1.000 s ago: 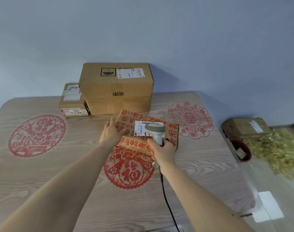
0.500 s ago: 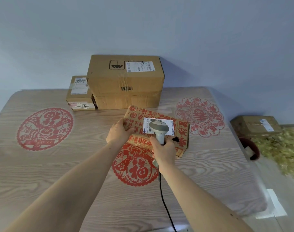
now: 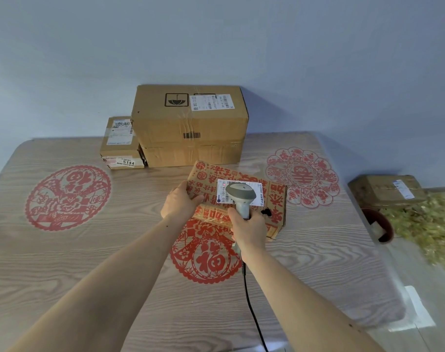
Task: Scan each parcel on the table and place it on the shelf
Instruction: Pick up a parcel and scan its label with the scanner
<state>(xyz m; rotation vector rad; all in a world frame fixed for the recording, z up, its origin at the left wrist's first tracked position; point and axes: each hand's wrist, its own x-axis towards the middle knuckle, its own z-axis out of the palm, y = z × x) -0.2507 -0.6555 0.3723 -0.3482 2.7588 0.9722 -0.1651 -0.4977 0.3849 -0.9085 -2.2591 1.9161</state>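
Red-printed parcel (image 3: pixel 241 184) — tilted further up by the left grip (image 3: pixel 181 203) clasped on its edge, label (image 3: pixel 222 191) now faced by the scanner (image 3: pixel 239 196) clenched in the right grip (image 3: pixel 249 229) — scan judged underway, shelving pending.

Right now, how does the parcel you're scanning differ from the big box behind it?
The red-printed parcel is flat and covered in red characters; the large brown box is tall, plain cardboard with an umbrella mark. The red-printed parcel is gripped by the left hand at its left edge, with the scanner in the right hand aimed at its label; the large brown box sits untouched by the wall. Both carry white shipping labels.
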